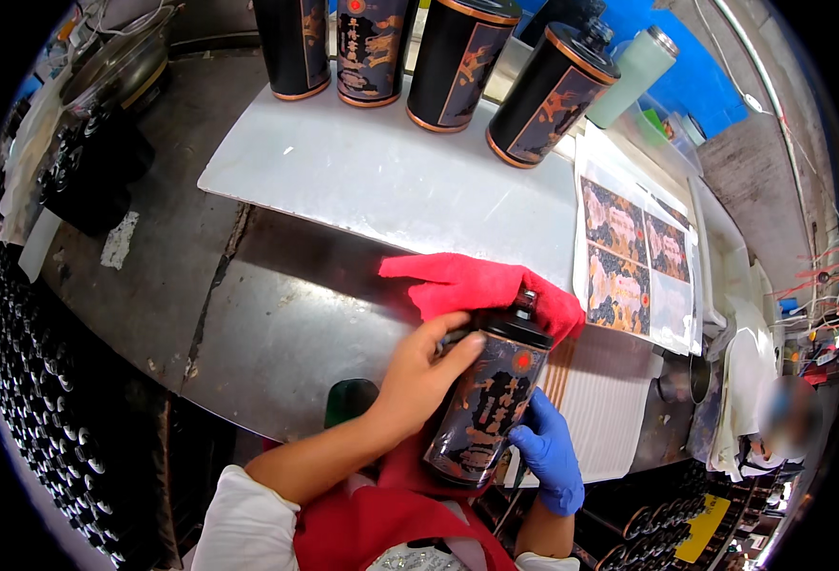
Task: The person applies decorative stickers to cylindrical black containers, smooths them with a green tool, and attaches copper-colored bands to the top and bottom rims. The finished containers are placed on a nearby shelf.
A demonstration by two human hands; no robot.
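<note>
Leaning over a red apron (362, 523), the worker has a black bottle (481, 409) with a copper-patterned label tilted right up in front of the body, just off the near edge of the metal table (286, 314). Watch the bare left hand (427, 369): thumb pressed on the upper front, fingers curled behind, pinching the bottle near its shoulder. And the right hand (548, 452), in a blue glove, is against the lower right side; its fingers are partly hidden, so how tightly they close I can't tell! Just beyond the dark cap, a red cloth (477, 281) lies rumpled. Off to the right, printed sheets (619, 247) carry similar artwork. Farther out comes a pale panel (372, 176), four matching bottles (462, 67) lined up along its far side, and past the rightmost, a pale green flask (634, 76) leaning beside a blue sheet (695, 67).
</note>
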